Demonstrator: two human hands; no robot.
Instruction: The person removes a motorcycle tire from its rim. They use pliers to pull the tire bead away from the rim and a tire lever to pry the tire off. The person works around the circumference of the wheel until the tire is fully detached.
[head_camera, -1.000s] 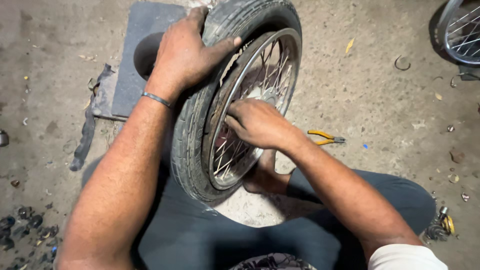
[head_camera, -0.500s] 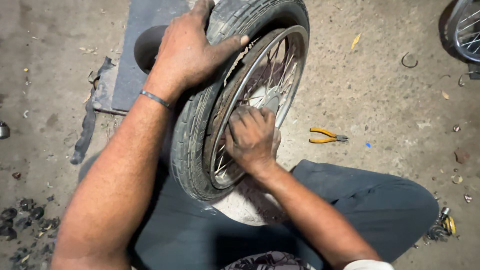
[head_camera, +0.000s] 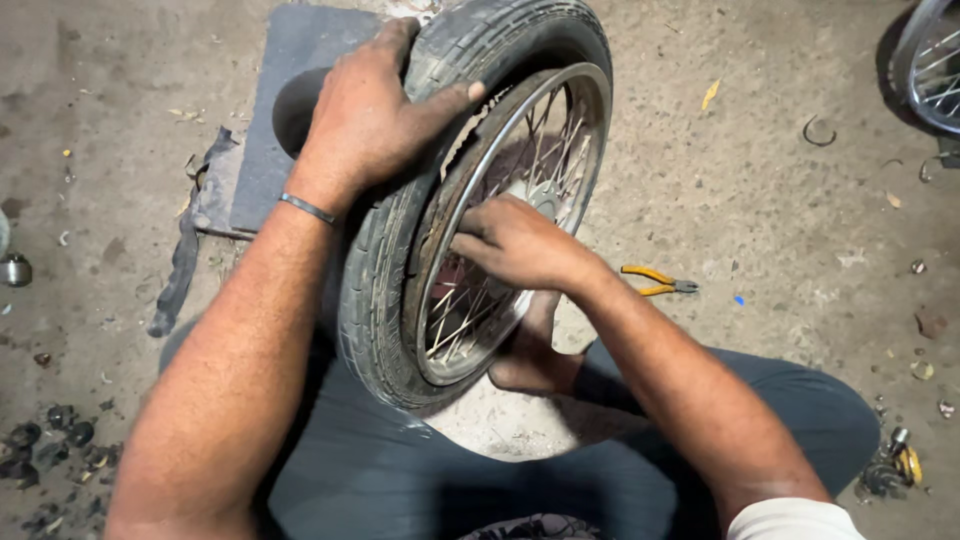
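Note:
A spoked motorcycle wheel stands upright between my knees, its black tyre (head_camera: 375, 300) around a chrome rim (head_camera: 500, 130). My left hand (head_camera: 375, 120) lies over the top of the tyre and grips its tread and sidewall, thumb pressed against the bead. My right hand (head_camera: 515, 245) reaches in at the rim, fingertips tucked into the gap between tyre bead and rim on the left side. What the fingers pinch there is hidden. A bare foot (head_camera: 530, 350) rests under the wheel.
Yellow-handled pliers (head_camera: 658, 282) lie on the concrete floor to the right. A grey mat with a round hole (head_camera: 290, 100) lies behind the wheel, a rubber strip (head_camera: 185, 255) beside it. Another spoked wheel (head_camera: 935, 60) is at the top right. Small metal parts (head_camera: 45, 440) lie lower left.
My right hand has shifted from the spokes near the hub toward the rim's left edge, fingers now at the tyre bead. The left hand keeps its grip on top of the tyre.

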